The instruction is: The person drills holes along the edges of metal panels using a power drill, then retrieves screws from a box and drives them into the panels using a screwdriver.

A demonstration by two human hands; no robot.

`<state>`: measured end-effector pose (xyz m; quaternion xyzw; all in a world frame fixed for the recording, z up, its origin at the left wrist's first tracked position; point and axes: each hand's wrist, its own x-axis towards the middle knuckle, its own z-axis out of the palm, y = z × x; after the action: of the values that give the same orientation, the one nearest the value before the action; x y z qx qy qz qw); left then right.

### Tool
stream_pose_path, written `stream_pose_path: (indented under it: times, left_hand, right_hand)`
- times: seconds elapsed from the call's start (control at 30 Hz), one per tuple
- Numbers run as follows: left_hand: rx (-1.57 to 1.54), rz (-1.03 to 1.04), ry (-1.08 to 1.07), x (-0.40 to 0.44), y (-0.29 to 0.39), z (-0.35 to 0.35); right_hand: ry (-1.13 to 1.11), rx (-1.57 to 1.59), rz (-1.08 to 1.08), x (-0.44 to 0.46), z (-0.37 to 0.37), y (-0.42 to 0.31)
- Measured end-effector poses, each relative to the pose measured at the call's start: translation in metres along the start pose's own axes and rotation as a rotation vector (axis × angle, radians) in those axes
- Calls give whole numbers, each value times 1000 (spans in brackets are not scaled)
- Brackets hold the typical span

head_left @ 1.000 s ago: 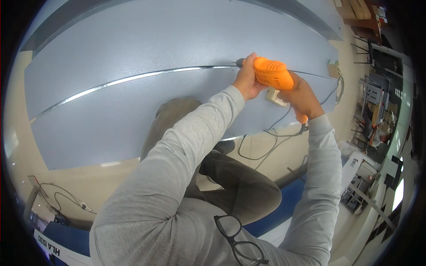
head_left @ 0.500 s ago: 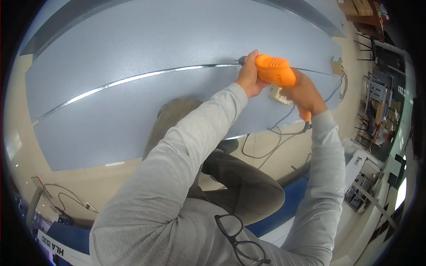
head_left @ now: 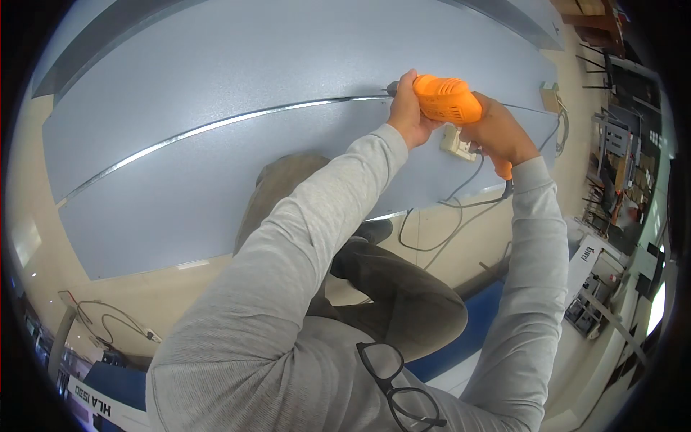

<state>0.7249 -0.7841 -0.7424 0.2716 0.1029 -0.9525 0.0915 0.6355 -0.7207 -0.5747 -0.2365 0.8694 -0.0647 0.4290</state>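
Observation:
An orange corded power drill point(head_left: 450, 99) lies on its side above a grey-blue panel surface point(head_left: 288, 54), its dark chuck point(head_left: 393, 88) pointing left. My left hand point(head_left: 410, 115) wraps around the drill's front just behind the chuck. At the rear and handle, my right hand point(head_left: 504, 133) grips the same drill; whether a finger presses the trigger is hidden. The thin bit ends close to a shiny metal strip point(head_left: 216, 127) along a seam between two panels; I cannot tell whether it touches. Just below the drill sits a cream power socket block point(head_left: 457, 144).
A grey cord point(head_left: 461, 227) loops from the drill handle over the panel's near edge to the tiled floor. Eyeglasses point(head_left: 396, 381) hang at my chest. My bent leg point(head_left: 396, 302) is beneath my arms. A small box point(head_left: 551, 97) stands at the panel's right end.
The drill and both hands sit slightly higher and further right in view. The whole scene has shifted a little with the camera. Both hands keep their hold.

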Motion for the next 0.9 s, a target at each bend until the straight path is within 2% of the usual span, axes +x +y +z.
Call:
stream_pose_path:
  times: [0.3,0.4,0.6,0.8,0.9]
  left_hand:
    - [-17,12,-62,2,0,-2]
    - [19,13,5,0,1,0]
    - [6,19,-6,8,0,-4]
    - [44,1,-29,16,2,-12]
    - [20,1,-6,17,2,-12]
  right_hand:
    - [-19,-46,-53,8,-3,5]
    - [-13,2,-14,7,0,4]
    - [-14,-30,-7,11,-3,2]
    - [-5,-28,-62,22,0,16]
    - [33,67,-162,18,1,19]
